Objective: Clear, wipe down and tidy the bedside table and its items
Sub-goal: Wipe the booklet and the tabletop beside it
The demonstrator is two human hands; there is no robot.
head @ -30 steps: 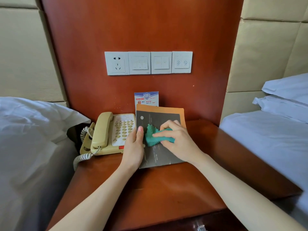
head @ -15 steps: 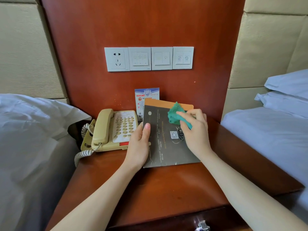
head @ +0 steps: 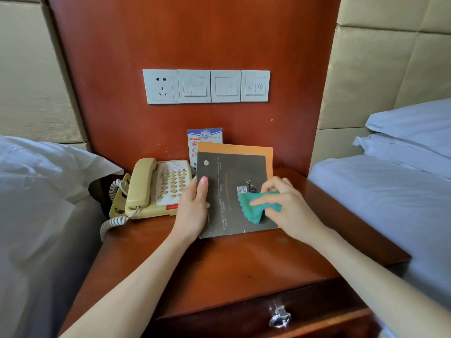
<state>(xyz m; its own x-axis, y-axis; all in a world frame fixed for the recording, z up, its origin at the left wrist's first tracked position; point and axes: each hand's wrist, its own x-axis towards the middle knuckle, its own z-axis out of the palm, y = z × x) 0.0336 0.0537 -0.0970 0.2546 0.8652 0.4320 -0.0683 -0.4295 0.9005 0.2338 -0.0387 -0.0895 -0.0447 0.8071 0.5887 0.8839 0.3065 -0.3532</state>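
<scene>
One cream telephone (head: pixel 156 189) sits at the left of my bedside table (head: pixel 219 264). My left hand (head: pixel 192 211) clamps one dark booklet's (head: pixel 227 181) left edge; my right hand (head: pixel 285 206) pinches one green cloth (head: pixel 253 206) against its cover. Four wall plates (head: pixel 206 86) above.

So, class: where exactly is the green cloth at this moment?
In the head view, the green cloth is in the right hand, pressed on the lower right part of the dark booklet, right of the telephone.
</scene>
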